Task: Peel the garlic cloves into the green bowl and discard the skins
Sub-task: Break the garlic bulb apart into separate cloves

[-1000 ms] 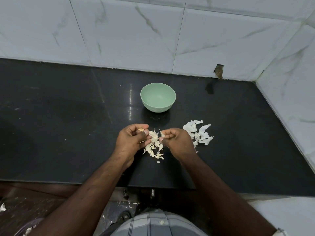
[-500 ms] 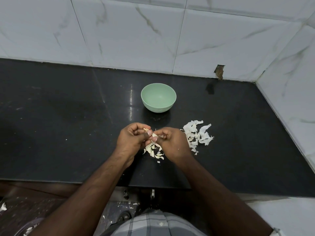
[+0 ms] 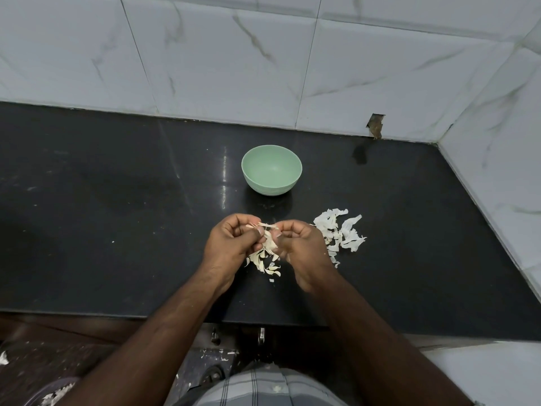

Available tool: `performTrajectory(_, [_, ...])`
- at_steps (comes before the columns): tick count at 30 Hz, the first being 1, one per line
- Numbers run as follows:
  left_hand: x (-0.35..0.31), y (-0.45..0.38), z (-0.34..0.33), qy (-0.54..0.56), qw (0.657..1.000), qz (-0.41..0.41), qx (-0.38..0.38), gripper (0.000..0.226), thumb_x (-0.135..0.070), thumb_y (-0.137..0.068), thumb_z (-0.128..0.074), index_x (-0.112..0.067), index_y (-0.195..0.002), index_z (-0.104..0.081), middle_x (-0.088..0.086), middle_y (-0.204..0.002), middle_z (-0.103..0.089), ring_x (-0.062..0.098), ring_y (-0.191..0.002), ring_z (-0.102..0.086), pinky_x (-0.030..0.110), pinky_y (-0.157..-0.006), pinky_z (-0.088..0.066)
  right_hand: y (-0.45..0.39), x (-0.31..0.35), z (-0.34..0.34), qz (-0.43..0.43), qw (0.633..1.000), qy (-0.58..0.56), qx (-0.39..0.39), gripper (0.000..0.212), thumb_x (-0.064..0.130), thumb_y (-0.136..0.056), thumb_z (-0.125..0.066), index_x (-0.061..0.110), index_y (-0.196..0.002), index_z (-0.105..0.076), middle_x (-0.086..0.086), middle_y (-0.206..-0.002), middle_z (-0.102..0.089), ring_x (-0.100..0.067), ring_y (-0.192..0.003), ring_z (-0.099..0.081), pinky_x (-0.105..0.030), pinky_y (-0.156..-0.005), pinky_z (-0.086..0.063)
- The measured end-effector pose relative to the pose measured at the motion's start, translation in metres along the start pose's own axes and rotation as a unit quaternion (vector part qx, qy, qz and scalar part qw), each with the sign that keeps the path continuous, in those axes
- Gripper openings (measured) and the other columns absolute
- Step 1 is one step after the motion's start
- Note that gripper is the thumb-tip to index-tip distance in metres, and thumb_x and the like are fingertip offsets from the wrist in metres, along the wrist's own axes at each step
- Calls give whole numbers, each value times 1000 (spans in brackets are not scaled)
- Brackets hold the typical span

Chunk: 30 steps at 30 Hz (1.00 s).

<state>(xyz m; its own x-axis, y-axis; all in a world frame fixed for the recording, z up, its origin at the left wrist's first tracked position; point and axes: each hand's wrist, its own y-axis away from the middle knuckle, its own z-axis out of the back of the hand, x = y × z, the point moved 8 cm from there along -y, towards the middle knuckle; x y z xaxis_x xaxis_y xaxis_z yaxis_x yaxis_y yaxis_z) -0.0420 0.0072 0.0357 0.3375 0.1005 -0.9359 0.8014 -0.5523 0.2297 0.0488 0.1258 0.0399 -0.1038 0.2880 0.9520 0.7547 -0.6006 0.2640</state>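
A pale green bowl (image 3: 271,170) stands on the black counter (image 3: 117,215), a short way beyond my hands; nothing shows inside it. My left hand (image 3: 231,244) pinches a garlic clove (image 3: 262,226) between thumb and fingers. My right hand (image 3: 301,244) pinches the same clove or its skin from the other side. Below and between the hands lies a heap of cream-coloured garlic pieces (image 3: 265,260). A pile of white papery skins (image 3: 341,232) lies on the counter just right of my right hand.
White marble-look tiles (image 3: 263,68) line the wall behind, and a side wall (image 3: 503,186) closes the counter on the right. The counter's front edge (image 3: 117,313) runs below my forearms. A chipped gap (image 3: 376,127) shows in the back tiles.
My right hand moved left to meet the left hand and now pinches the clove with it. Both hands have lifted slightly. The bowl and skin pile have not moved.
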Motion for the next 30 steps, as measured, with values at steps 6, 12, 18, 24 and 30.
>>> performTrajectory(6, [-1, -2, 8, -12, 1000, -5, -26, 16, 4, -91, -65, -5, -103, -67, 13, -75, -64, 17, -62, -59, 27, -65, -54, -1, -1, 6, -33, 999, -19, -5, 11, -4, -89, -66, 6, -86, -65, -12, -86, -73, -17, -73, -69, -34, -74, -61])
performTrajectory(12, [-4, -6, 22, -43, 998, -22, -42, 18, 5, -90, -67, -7, -102, -66, 11, -75, -64, 24, -68, -62, 34, -66, -56, -9, -8, 18, 5, 986, 163, -34, 18, 13, -92, -69, 13, -109, -73, 0, -90, -76, -8, -78, -67, -26, -75, -56])
performTrajectory(18, [-6, -7, 18, -83, 996, -25, -33, 16, 2, -87, -73, -7, -98, -66, 18, -77, -64, 25, -67, -67, 41, -73, -58, -6, 20, -8, 128, 934, 333, 24, 25, 25, -85, -77, 21, -109, -76, 13, -94, -71, 10, -81, -61, -15, -82, -49])
performTrajectory(24, [-5, -7, 22, -88, 995, -31, -45, 12, 6, -87, -71, -5, -91, -68, 11, -70, -69, 23, -64, -67, 45, -77, -57, -12, 8, -1, 53, 983, 173, -32, 15, 9, -98, -57, 17, -87, -65, -4, -78, -72, -14, -68, -65, -31, -68, -59])
performTrajectory(30, [-10, -6, 32, -93, 994, -31, -52, 9, 4, -89, -70, -5, -92, -68, 9, -68, -72, 20, -61, -65, 29, -62, -57, -13, 1, 14, 19, 980, 198, -8, 8, 11, -88, -73, 18, -91, -75, 2, -75, -74, -3, -64, -63, -20, -61, -49])
